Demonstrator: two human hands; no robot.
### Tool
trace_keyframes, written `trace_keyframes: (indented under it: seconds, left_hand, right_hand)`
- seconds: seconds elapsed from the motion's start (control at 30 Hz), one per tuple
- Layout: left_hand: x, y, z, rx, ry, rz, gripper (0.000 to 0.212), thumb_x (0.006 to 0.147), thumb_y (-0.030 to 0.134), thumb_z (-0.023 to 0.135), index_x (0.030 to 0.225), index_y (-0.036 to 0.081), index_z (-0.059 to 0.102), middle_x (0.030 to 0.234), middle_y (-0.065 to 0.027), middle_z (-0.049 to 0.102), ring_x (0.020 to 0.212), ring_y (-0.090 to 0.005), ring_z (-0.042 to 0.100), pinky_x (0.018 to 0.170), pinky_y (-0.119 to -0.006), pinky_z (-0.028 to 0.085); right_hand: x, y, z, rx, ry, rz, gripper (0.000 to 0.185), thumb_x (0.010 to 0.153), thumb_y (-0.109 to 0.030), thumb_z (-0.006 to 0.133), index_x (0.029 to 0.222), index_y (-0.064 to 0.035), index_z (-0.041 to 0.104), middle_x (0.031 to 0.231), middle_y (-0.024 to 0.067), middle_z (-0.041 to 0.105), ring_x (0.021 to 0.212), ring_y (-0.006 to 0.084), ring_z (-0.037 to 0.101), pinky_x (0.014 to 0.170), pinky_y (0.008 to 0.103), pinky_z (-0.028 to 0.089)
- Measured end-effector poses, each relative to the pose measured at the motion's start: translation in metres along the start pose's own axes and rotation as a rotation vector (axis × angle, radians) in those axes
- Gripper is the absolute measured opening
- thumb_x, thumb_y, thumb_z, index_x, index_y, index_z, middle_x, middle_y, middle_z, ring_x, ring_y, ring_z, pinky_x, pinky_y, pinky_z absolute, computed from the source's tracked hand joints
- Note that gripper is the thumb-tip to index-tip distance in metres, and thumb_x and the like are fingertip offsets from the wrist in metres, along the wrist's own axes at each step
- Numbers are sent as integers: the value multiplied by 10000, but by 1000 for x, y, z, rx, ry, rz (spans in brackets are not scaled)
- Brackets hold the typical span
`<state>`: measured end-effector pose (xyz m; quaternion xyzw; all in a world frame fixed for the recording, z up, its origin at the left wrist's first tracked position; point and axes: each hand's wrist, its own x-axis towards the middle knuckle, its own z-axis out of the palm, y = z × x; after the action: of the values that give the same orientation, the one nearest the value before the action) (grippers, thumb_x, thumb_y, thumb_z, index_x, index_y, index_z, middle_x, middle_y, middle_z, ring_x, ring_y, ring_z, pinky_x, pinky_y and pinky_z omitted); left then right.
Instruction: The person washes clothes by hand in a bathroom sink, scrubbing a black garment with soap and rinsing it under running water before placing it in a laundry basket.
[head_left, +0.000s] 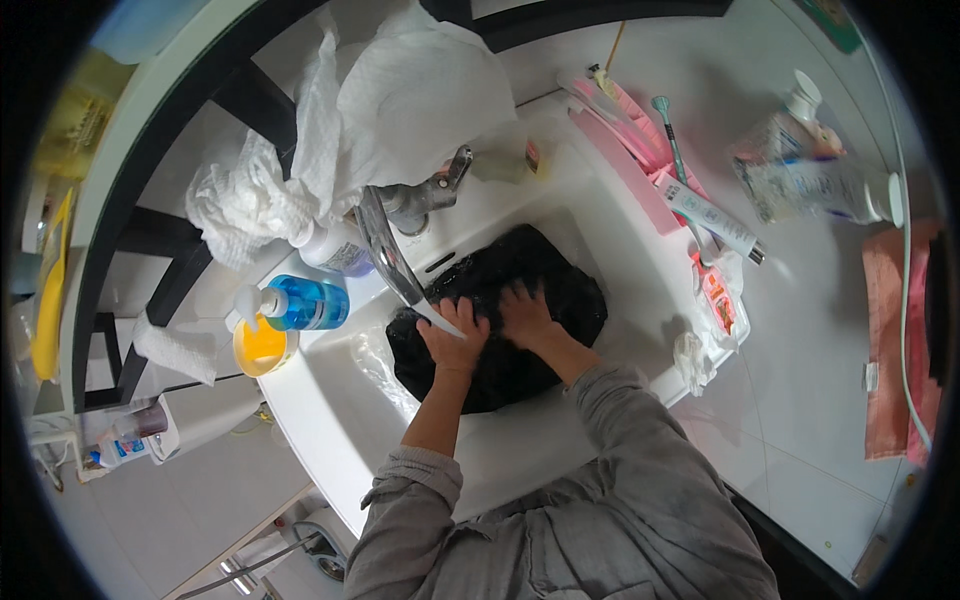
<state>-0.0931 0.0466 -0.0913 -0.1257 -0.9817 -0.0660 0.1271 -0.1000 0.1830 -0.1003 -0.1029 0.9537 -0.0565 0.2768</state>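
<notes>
A black cloth (555, 277), wet and bunched into a mound, lies in the basin of a white washbasin (637, 292). My left hand (455, 334) presses on its left part, fingers spread, beneath a chrome faucet (386, 251). A stream of water (442, 321) from the spout runs over that hand. Beside it, my right hand (529, 316) rests flat on the middle of the cloth with its fingers apart; some fingertips blend into the dark fabric. Water glistens along the basin's left side. The drain is hidden under the cloth.
Left of the faucet stand a blue pump bottle (311, 302), a white bottle (334, 251) and a yellow cup (262, 349). White towels (427, 90) hang behind. On the right rim sit a pink organizer (622, 165), a tube (709, 217) and a crumpled tissue (694, 362).
</notes>
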Motion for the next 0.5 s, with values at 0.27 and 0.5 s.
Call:
trace_keyframes:
  seconds: [0.27,0.5]
  left_hand:
    - [-31,-11,-22,-41,110,-26,218,654,263,575,830,135,578,743,-37,492,735,-226,486,577,-368,339]
    - [-66,-19,-35,-255,53,-405,235,718,267,547,860,83,575,783,-98,565,787,-269,533,629,-378,422]
  right_hand:
    - [-70,54,-24,-3,153,182,844,678,-468,622,1311,-65,236,1320,127,304,1199,329,281,939,500,289]
    - [-65,53,12,578,-26,313,550,646,-263,667,1086,-1,469,1103,173,498,988,320,490,815,398,426]
